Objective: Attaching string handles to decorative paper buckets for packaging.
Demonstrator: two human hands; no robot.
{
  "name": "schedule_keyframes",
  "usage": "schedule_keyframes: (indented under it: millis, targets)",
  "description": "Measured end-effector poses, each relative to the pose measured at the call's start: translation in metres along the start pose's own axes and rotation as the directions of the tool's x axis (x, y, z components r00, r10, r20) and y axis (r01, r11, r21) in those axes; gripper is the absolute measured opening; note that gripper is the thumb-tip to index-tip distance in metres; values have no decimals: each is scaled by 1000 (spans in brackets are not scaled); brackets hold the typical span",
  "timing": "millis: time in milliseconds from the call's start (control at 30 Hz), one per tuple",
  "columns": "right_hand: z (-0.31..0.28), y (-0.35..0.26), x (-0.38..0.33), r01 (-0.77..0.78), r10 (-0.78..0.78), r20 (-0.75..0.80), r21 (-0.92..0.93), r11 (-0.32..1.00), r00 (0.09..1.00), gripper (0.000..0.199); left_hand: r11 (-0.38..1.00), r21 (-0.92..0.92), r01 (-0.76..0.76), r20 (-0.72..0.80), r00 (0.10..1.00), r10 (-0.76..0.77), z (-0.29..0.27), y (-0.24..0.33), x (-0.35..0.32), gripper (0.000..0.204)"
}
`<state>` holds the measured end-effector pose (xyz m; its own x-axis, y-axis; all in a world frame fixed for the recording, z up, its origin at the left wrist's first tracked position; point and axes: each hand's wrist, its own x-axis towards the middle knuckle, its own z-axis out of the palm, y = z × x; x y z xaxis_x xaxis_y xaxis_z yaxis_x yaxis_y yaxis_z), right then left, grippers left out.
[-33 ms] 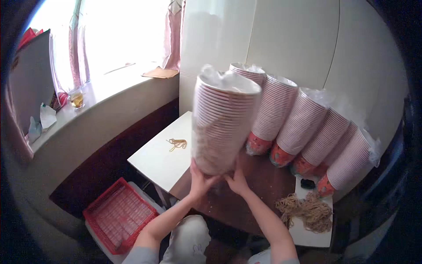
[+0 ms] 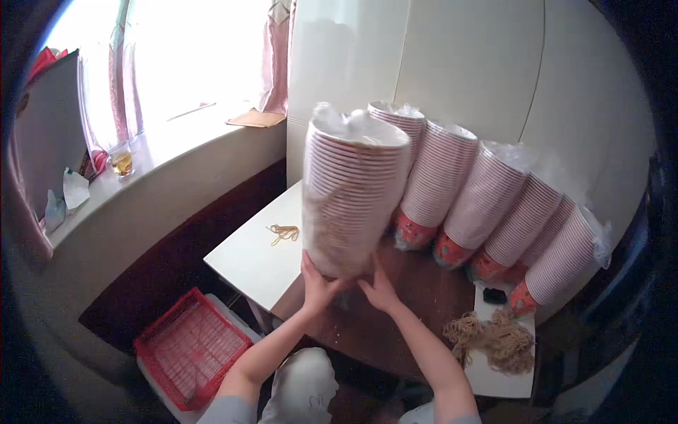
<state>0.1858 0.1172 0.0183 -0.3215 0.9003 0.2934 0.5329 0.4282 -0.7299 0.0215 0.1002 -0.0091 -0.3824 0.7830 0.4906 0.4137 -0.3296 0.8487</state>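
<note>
Stack [image 2: 353,198] of pink-ribbed paper bowls in clear wrap, upright on brown desk [image 2: 424,297]; your left hand [image 2: 318,286] and right hand [image 2: 380,291] grip its base. Bright window [image 2: 176,56] left.

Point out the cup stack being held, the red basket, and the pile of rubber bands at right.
held stack of cups [image 2: 353,198], head view, on the ribbed side of the stack
red basket [image 2: 192,346], head view, on its mesh bottom
pile of rubber bands [image 2: 494,340], head view, on the middle of the tangle
</note>
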Motion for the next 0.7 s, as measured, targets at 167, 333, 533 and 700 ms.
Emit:
schedule_keyframes:
  millis: [167,333,533,700]
  targets:
    - [34,41,-19,20,-6,118,-125,992,993,63,995,92,43,-118,993,-32,17,-42,62,117]
    - [37,78,-63,15,40,102,-488,873,994,55,987,111,114,-188,978,-92,46,-55,115,117]
    - [36,74,-59,61,-14,105,-464,884,994,51,982,180,53,-218,976,-13,83,-107,192,117]
    - [35,80,-60,82,-16,142,-474,877,990,57,980,196,37,-261,965,16,115,-137,247,116]
